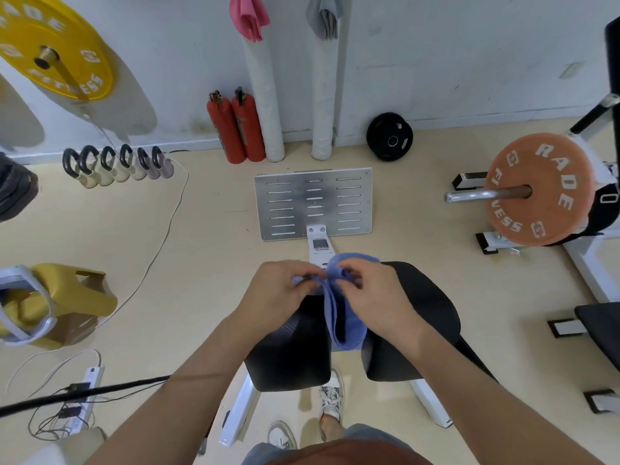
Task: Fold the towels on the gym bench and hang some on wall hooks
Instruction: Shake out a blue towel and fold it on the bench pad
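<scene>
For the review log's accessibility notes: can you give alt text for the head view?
Both hands, the left hand and the right hand, pinch the top of a blue towel that hangs over a black padded gym bench. On the wall ahead hang a pink towel and a grey towel.

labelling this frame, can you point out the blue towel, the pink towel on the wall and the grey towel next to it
blue towel (345, 322), head view, on its hanging folded body below both hands
pink towel (250, 16), head view, on its bunched middle
grey towel (325, 18), head view, on its hanging folds
</scene>
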`<state>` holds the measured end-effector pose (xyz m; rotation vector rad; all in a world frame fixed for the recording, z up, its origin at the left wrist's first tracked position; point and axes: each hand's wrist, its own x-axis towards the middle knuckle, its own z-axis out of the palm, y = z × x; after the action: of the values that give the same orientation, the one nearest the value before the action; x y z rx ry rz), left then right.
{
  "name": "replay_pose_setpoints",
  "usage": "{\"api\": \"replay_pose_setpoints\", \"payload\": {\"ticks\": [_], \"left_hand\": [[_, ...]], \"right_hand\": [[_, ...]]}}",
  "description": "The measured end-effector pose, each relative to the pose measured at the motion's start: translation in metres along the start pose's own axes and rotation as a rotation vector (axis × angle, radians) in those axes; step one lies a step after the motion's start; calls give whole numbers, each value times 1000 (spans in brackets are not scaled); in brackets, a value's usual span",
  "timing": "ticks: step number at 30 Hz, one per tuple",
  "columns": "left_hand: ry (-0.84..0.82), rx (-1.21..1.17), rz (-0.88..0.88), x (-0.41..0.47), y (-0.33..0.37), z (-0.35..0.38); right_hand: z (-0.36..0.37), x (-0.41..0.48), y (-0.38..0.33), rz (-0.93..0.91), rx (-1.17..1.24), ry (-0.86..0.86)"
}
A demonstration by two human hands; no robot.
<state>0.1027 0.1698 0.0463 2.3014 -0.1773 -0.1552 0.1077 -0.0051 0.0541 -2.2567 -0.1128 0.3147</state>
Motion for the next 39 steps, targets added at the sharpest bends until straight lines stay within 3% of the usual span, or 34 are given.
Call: {"api": "replay_pose_setpoints", "payload": {"ticks": [3, 11, 21, 26, 31, 35, 39], "left_hand": [[62, -122, -62, 2, 16, -8], [136, -132, -35, -1, 26, -18], [141, -58, 41, -4, 39, -26], [183, -74, 50, -4, 40, -23], [216, -51, 59, -3, 43, -21], [370, -87, 0, 0, 38, -29], [386, -76, -30, 1, 33, -28]], "right_hand": [[-11, -2, -19, -143, -53, -67], [-23, -2, -31, -83, 28, -26], [-34, 1, -43, -199, -217, -112], [-45, 4, -49, -160, -128, -121], [-45, 9, -39, -182, -272, -188], [-54, 12, -14, 21, -547, -282], [-76, 26, -13, 195, -465, -371]]}}
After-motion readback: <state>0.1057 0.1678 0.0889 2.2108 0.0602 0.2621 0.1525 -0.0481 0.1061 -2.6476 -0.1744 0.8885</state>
